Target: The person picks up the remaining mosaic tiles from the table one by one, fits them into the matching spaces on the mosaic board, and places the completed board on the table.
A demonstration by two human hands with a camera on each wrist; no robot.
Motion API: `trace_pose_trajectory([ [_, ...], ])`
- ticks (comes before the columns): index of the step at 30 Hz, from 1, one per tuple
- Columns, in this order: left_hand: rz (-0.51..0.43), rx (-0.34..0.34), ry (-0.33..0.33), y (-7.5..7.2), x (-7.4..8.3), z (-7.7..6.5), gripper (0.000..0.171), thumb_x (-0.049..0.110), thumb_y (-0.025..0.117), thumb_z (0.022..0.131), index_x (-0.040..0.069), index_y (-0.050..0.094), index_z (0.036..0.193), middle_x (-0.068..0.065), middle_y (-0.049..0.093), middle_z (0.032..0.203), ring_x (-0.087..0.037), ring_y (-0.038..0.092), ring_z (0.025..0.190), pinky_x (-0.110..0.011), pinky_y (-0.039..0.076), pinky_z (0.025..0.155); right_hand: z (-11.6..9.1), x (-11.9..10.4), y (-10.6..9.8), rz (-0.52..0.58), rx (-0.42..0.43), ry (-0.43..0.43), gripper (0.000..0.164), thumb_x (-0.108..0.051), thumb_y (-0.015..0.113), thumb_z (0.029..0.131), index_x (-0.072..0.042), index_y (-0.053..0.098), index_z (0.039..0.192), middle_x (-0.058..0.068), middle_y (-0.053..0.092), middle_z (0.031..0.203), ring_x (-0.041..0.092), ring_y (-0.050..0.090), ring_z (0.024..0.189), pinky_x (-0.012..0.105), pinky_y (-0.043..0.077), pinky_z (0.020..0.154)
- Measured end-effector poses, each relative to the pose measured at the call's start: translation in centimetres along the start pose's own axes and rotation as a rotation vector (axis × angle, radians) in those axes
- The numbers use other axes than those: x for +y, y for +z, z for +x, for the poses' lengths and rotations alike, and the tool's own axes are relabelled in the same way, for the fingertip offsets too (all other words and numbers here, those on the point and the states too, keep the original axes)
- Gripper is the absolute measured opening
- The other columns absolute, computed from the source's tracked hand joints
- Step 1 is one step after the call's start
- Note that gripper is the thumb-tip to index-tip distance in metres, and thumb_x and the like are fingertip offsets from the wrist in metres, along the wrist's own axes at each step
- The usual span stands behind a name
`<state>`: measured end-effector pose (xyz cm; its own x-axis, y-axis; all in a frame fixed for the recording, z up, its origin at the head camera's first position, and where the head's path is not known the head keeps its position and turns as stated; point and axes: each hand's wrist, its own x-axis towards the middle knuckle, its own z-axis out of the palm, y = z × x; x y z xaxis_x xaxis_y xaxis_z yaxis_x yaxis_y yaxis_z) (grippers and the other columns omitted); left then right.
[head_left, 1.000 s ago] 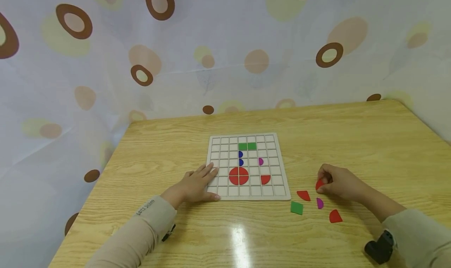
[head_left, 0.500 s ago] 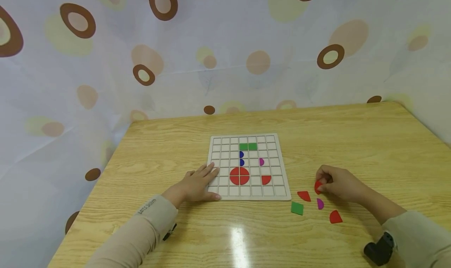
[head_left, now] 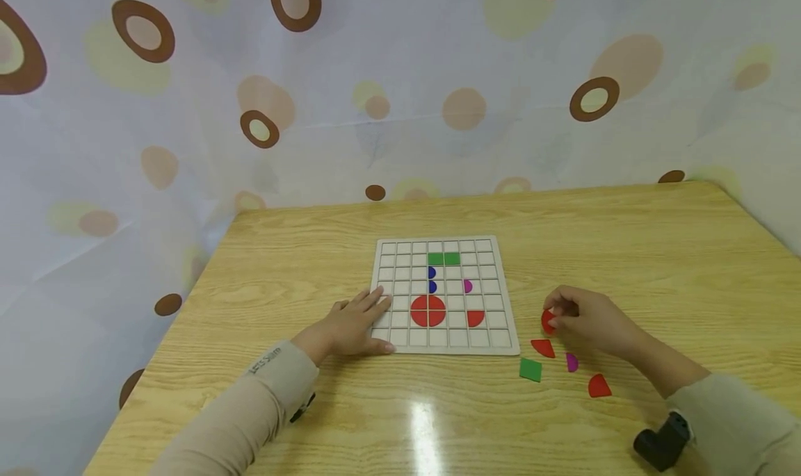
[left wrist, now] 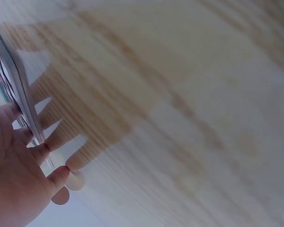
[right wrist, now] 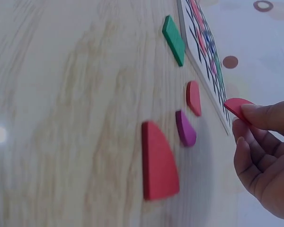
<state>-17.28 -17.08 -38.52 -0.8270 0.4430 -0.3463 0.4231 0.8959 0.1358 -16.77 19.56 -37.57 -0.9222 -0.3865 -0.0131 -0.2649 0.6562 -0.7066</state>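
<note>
Tabletop (head_left: 294,267) holds loose pieces (head_left: 530,370) beside the board (head_left: 477,338); right fingers (right wrist: 270,117) pinch a red piece (right wrist: 236,106), left fingers (head_left: 377,309) spread.

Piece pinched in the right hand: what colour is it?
Red. The piece in the right hand shows best in the right wrist view.

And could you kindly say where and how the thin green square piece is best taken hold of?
Probably pinch its left and right edges, coming from the near side: the thin green square piece lies flat, with the white gridded board and a red quarter-circle piece close to its far edge.
</note>
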Motion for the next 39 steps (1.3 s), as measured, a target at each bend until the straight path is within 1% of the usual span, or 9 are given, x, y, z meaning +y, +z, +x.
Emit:
trace_pose_trajectory([
  [6,-0.009,-0.004,-0.003,-0.2,0.1,-0.1,0.083,0.061,0.046,0.076,0.017,0.015,0.14,-0.005,0.006,0.144,-0.025,0.006,0.129,-0.048,0.017,0.096,0.9,-1.3,0.7,0.09,-0.02,-0.016,0.013,0.0,0.059,0.079,0.001,0.055,0.091,0.005,0.049,0.077,0.017,0.046,0.071,0.022,0.042,0.058],
  [13,-0.008,-0.012,-0.002,-0.3,0.2,-0.1,0.083,0.059,0.046,0.077,0.016,0.015,0.14,-0.005,0.006,0.144,-0.025,0.006,0.129,-0.048,0.017,0.096,2.1,-2.2,1.9,0.108,-0.06,-0.041,0.012,0.001,0.059,0.079,-0.001,0.055,0.09,0.004,0.048,0.076,0.019,0.044,0.072,0.022,0.041,0.058],
  [17,-0.004,-0.013,-0.007,-0.1,0.1,-0.1,0.083,0.061,0.045,0.076,0.017,0.014,0.14,-0.004,0.005,0.144,-0.025,0.005,0.129,-0.048,0.017,0.096,2.8,-2.6,2.5,0.107,-0.073,-0.046,0.012,0.001,0.059,0.078,-0.003,0.056,0.089,0.004,0.048,0.076,0.019,0.045,0.072,0.022,0.041,0.058],
  [26,0.001,-0.002,-0.009,0.0,0.0,0.1,0.083,0.061,0.046,0.076,0.018,0.015,0.14,-0.004,0.006,0.144,-0.025,0.006,0.129,-0.049,0.017,0.095,4.2,-3.5,3.4,0.068,-0.085,-0.072,0.01,-0.002,0.062,0.077,-0.006,0.058,0.086,0.002,0.05,0.078,0.017,0.048,0.073,0.028,0.042,0.062],
  [32,-0.002,-0.006,-0.008,0.0,-0.1,0.1,0.084,0.061,0.046,0.076,0.018,0.014,0.14,-0.004,0.005,0.144,-0.025,0.005,0.129,-0.049,0.017,0.095,5.1,-4.0,4.0,0.059,-0.094,-0.089,0.011,0.002,0.06,0.077,-0.007,0.059,0.084,0.002,0.052,0.077,0.017,0.049,0.071,0.029,0.042,0.062],
  [39,0.003,-0.003,-0.005,0.1,-0.1,0.1,0.083,0.061,0.045,0.076,0.018,0.014,0.14,-0.004,0.006,0.144,-0.024,0.005,0.129,-0.048,0.018,0.095,5.8,-4.6,4.6,0.044,-0.101,-0.056,0.012,0.001,0.059,0.078,-0.008,0.06,0.085,0.001,0.052,0.077,0.017,0.048,0.072,0.028,0.041,0.061],
])
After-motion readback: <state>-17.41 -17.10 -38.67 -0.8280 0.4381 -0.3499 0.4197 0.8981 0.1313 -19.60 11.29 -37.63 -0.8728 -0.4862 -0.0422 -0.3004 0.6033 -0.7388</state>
